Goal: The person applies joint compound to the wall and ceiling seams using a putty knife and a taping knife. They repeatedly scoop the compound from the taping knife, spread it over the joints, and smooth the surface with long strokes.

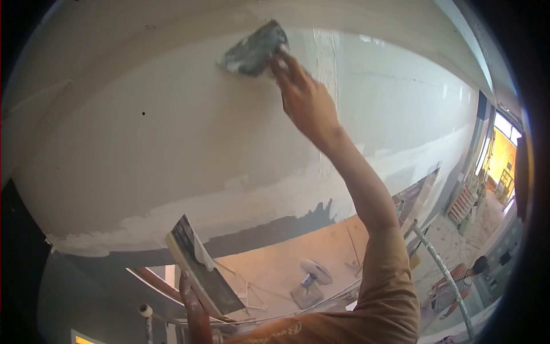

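My right hand (306, 100) is raised high against the wall, fingers closed around a wide putty knife (256, 50). The knife's grey blade has white smears and lies at or very near the wall surface (189, 126). Low in the view, my left hand (192, 295) grips a rectangular plasterer's hawk (209, 275) from its left side. The hawk is tilted, with a dark face and a pale edge. A lump of white joint compound (203, 254) clings to its upper part. Part of my left hand's grip is hidden behind the hawk.
A vertical strip of white compound (326, 74) runs down the wall. Below the wall, an opening shows a pedestal fan (309, 281) on the floor. A metal pole (444, 269) stands at right, with another person (455, 289) beyond it. A dark hole (143, 113) marks the wall.
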The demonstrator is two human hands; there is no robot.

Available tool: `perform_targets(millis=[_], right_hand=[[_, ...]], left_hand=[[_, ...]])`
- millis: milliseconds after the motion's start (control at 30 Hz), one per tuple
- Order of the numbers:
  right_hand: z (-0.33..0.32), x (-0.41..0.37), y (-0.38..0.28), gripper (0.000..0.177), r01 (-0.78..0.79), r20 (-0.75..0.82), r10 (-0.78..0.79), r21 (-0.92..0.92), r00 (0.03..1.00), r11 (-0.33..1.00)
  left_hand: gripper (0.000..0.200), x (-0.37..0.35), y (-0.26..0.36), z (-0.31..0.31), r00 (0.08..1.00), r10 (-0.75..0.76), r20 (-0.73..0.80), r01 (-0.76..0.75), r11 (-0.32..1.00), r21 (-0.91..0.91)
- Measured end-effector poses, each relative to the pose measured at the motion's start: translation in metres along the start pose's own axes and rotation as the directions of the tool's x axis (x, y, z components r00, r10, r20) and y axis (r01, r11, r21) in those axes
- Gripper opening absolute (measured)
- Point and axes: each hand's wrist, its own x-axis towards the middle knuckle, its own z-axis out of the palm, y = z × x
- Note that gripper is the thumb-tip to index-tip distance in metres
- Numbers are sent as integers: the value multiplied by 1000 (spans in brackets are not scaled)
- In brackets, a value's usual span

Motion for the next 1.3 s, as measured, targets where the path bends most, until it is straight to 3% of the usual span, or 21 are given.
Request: perform_targets(millis=[167,267,467,533,700,767,833,867,933,967,1033,1100,1200,1267,1300], right_hand=[[-5,-4,-10,59,35,-43,-35,9,998,999],[0,-6,-12,60,4,27,-4,25,1000,1000],[14,11,-7,61,99,-88,-101,-21,991,995],[15,-14,-21,64,146,-80,-142,49,987,988],[-2,-103,-73,66,146,36,-163,283,986,948],[-9,-137,-95,65,125,98,-173,374,980,919],[-20,-167,-111,64,-121,228,-53,684,972,719],[-28,-183,-118,64,-149,261,-52,692,964,706],[-42,-217,-131,61,-373,401,14,836,916,402],[-51,-236,-138,61,-417,448,6,829,894,373],[-61,-269,-150,58,-580,625,-170,775,762,252],[-59,-309,-168,55,-616,663,-240,748,709,247],[-50,-347,-179,50,-750,776,-339,617,532,236],[-30,-369,-180,50,-736,764,-345,634,546,239],[-15,-383,-179,49,-714,749,-343,654,567,248]], left_hand=[[51,-4,6,4,997,32,-66,-29,998,47],[50,-8,8,7,998,45,-51,-43,998,35],[50,-6,5,-1,999,50,-22,-51,999,-15],[50,-5,6,-5,997,79,-1,-79,996,-39],[54,-17,17,-12,977,43,-210,-23,995,95],[55,-24,20,-10,975,130,-178,-101,982,162],[57,-27,23,-7,968,86,-235,-56,990,133],[56,-31,23,-13,965,136,-226,-100,981,164],[53,-35,23,-26,958,177,-226,-133,971,199],[51,-40,26,-33,952,175,-251,-126,971,203],[48,-47,32,-43,921,99,-376,-35,984,173],[47,-50,35,-47,896,121,-428,-48,983,177],[46,-53,34,-50,883,157,-443,-111,986,127],[45,-62,34,-47,878,156,-452,-134,988,82],[44,-66,32,-42,857,213,-469,-139,972,187]])
